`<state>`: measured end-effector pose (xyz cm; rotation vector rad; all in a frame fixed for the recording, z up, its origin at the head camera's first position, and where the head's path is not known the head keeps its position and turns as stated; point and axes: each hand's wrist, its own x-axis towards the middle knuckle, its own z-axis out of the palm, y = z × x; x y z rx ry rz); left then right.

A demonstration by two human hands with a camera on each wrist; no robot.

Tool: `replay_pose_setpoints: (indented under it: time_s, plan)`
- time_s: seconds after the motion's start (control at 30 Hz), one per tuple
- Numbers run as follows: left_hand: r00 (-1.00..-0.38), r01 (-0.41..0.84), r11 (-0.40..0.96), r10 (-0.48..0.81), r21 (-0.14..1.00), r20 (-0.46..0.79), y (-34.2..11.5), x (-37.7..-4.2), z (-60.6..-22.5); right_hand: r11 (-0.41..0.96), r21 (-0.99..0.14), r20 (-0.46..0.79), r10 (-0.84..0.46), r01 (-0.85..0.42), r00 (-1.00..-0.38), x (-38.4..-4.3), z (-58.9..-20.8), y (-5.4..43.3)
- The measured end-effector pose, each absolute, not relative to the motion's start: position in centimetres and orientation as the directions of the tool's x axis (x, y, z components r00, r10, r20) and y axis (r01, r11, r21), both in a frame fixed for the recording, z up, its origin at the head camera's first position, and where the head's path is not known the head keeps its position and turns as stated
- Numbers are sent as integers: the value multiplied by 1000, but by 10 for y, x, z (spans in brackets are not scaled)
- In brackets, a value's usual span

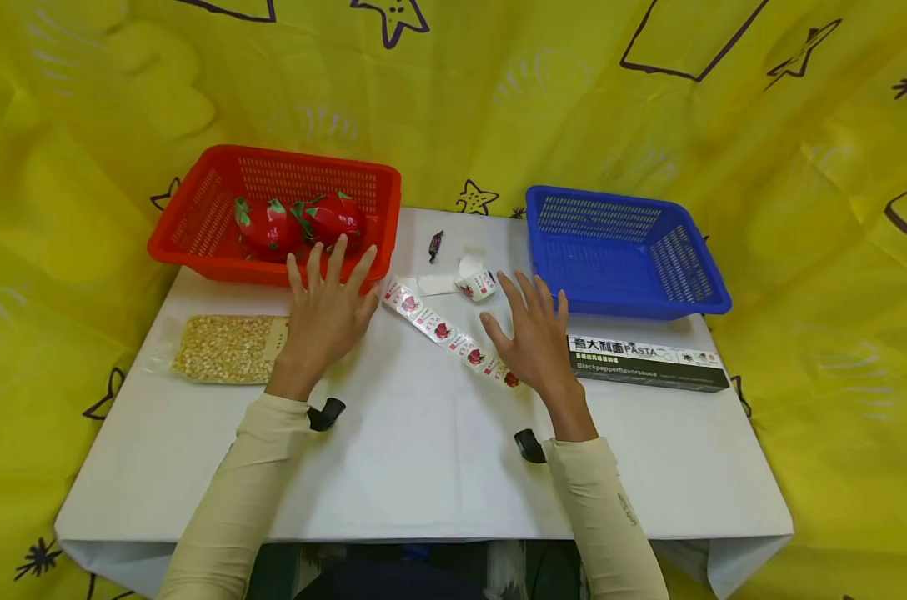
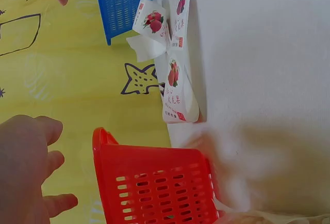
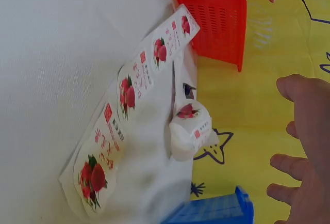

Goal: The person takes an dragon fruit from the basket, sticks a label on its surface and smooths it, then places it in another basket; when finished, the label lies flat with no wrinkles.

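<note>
My left hand (image 1: 326,312) is held with fingers spread near the front right corner of the red basket (image 1: 232,268), holding nothing. In that basket sit two shiny red dragon fruits (image 1: 335,218) with green leafy tips. My right hand (image 1: 534,337), fingers apart and nothing in them, hovers over the lower end of a strip of dragon fruit stickers (image 1: 442,331). The strip runs slantwise across the white table between both hands. Its curled end (image 3: 192,126), printed with the same fruit, stands up behind, beyond the right fingertips in the head view.
A blue basket (image 1: 633,308) stands at the back right, with a pasta box (image 1: 648,364) in front of it. At the left lies a clear bag of yellowish kernels (image 1: 221,350). A small dark wrapped candy (image 1: 435,247) lies near the table's back edge.
</note>
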<state>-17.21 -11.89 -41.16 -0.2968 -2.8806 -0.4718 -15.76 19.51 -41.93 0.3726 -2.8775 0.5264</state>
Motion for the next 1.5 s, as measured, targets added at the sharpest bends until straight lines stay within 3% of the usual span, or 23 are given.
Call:
replay_pose_setpoints:
  time_s: [0.63,0.9,1.23,1.5]
  plan:
    - [-955,243,913,167,327,245,-124,-201,-387,704,-634,171,-276,-320,-946,-200,-426,145]
    - [-971,216,911,164,351,171,-125,-212,-379,596,-746,144,-292,-297,-946,-213,-426,114]
    - [-980,192,922,164,337,110,-127,-220,-373,570,-770,134,-296,-287,-946,-230,-424,78]
    - [-985,172,935,174,309,22,-138,-231,-374,617,-719,116,-348,-321,-930,-227,-433,56]
